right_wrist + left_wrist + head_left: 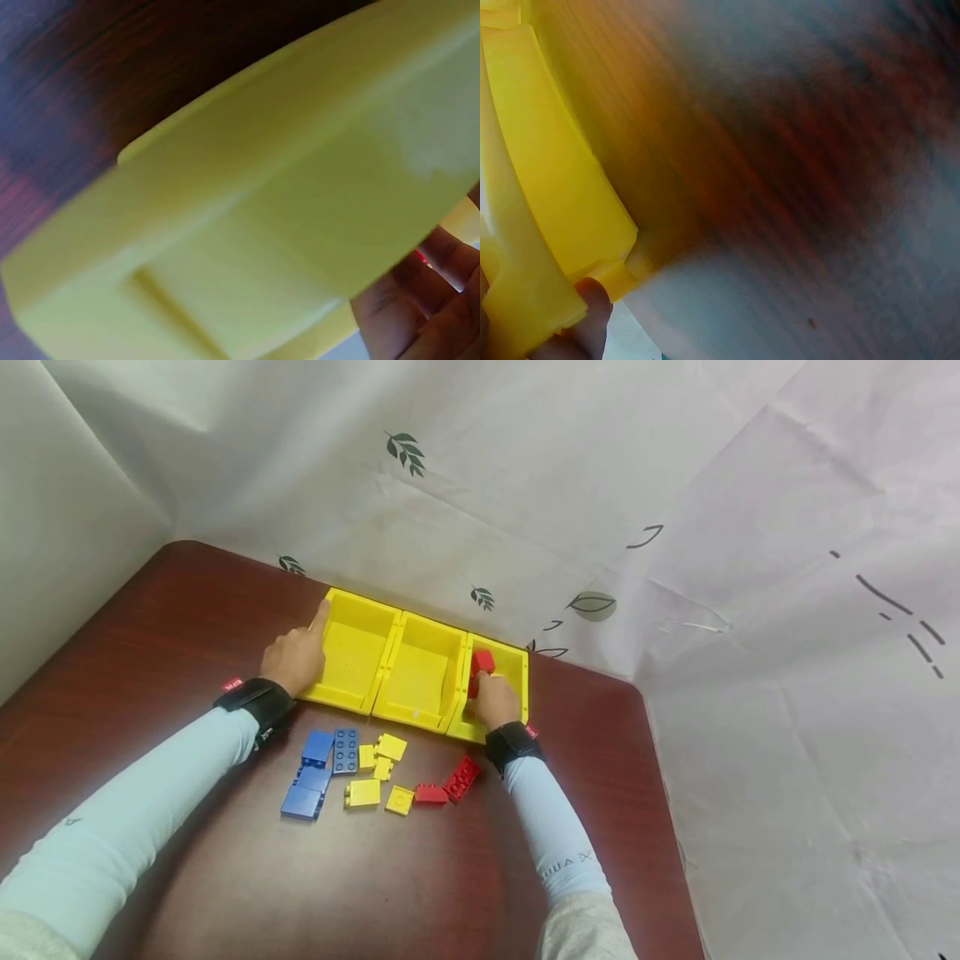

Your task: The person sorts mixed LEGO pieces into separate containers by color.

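Observation:
Three yellow bins stand joined in a row: the left bin [354, 647], the middle bin [420, 670] and the right bin [512, 672]. My left hand [292, 660] grips the left bin's outer side, index finger stretched along its edge. In the left wrist view, a fingertip [595, 296] shows at the yellow rim. My right hand [495, 700] reaches into the right bin and holds a red toy brick [483, 661], with more red below it partly hidden by the fingers. The bin's wall covers most of this in the right wrist view, where part of the hand [427, 307] shows.
On the brown table [337, 885], in front of the bins, lie several blue bricks [302, 802], several yellow bricks [364, 793] and two red bricks [461, 778]. A pale patterned sheet [480, 510] hangs behind the table.

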### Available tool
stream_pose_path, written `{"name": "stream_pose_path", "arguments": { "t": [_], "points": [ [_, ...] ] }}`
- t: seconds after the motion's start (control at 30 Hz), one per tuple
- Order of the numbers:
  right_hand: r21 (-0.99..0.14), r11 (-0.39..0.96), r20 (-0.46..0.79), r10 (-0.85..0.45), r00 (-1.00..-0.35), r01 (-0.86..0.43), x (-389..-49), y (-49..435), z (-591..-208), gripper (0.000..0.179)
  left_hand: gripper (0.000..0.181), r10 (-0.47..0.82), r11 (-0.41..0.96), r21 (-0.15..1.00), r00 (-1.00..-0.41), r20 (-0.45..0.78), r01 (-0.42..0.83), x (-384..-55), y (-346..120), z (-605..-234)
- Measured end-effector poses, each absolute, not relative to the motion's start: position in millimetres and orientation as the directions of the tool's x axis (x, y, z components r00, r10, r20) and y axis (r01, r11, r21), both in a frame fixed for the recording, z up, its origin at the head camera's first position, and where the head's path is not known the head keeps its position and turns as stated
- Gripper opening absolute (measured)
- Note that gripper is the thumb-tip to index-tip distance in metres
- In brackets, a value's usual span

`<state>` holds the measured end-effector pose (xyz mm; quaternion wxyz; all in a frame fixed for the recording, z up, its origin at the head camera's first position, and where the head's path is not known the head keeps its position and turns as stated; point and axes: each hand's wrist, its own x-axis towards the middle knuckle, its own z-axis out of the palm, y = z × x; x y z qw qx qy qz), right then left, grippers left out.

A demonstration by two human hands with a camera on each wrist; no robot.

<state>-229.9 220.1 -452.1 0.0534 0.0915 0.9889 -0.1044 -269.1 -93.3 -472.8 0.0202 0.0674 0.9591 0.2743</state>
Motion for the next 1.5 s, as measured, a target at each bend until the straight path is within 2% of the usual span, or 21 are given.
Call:
{"name": "stream_pose_path", "arguments": {
  "t": [0.2, 0.33, 0.43, 0.53, 0.63, 0.73, 0.83, 1.03, 1.33, 1.5],
  "points": [
    [-0.165, 0.975, -0.066, 0.141, -0.988, 0.15, -218, 222, -431, 0.039, 0.083, 0.137, 0.837, 0.535, -0.991, -0.006, 0.113, -269, -92, -476],
    [-0.203, 0.975, -0.013, 0.085, -0.996, 0.085, -199, 220, -402, 0.04, 0.084, 0.13, 0.836, 0.538, -0.991, -0.005, 0.107, -269, -91, -476],
    [-0.237, 0.971, -0.008, -0.034, -0.999, -0.031, -176, 212, -386, 0.042, 0.084, 0.128, 0.837, 0.537, -0.992, 0.0, 0.108, -270, -92, -476],
    [-0.23, 0.953, -0.029, -0.207, -0.978, -0.195, -152, 201, -385, 0.043, 0.084, 0.126, 0.839, 0.534, -0.992, 0.001, 0.107, -271, -93, -475],
    [-0.191, 0.921, -0.082, -0.359, -0.93, -0.339, -129, 189, -396, 0.043, 0.082, 0.125, 0.839, 0.534, -0.992, 0.0, 0.106, -270, -92, -473],
    [-0.141, 0.898, -0.119, -0.434, -0.893, -0.417, -110, 180, -410, 0.043, 0.082, 0.127, 0.838, 0.535, -0.992, -0.004, 0.105, -270, -92, -473],
    [-0.105, 0.897, -0.126, -0.441, -0.888, -0.431, -95, 176, -423, 0.042, 0.083, 0.129, 0.835, 0.541, -0.992, -0.005, 0.106, -269, -92, -473],
    [-0.1, 0.912, -0.117, -0.407, -0.906, -0.397, -78, 174, -442, 0.04, 0.083, 0.127, 0.833, 0.544, -0.992, -0.007, 0.102, -268, -91, -474],
    [-0.038, 0.914, 0.011, -0.404, -0.915, -0.404, -73, 174, -457, 0.025, 0.082, 0.13, 0.839, 0.531, -0.991, 0.013, 0.117, -269, -92, -473],
    [-0.034, 0.924, 0.021, -0.381, -0.924, -0.382, -74, 171, -459, 0.017, 0.083, 0.13, 0.835, 0.539, -0.992, 0.008, 0.114, -269, -93, -475]
  ]
}}
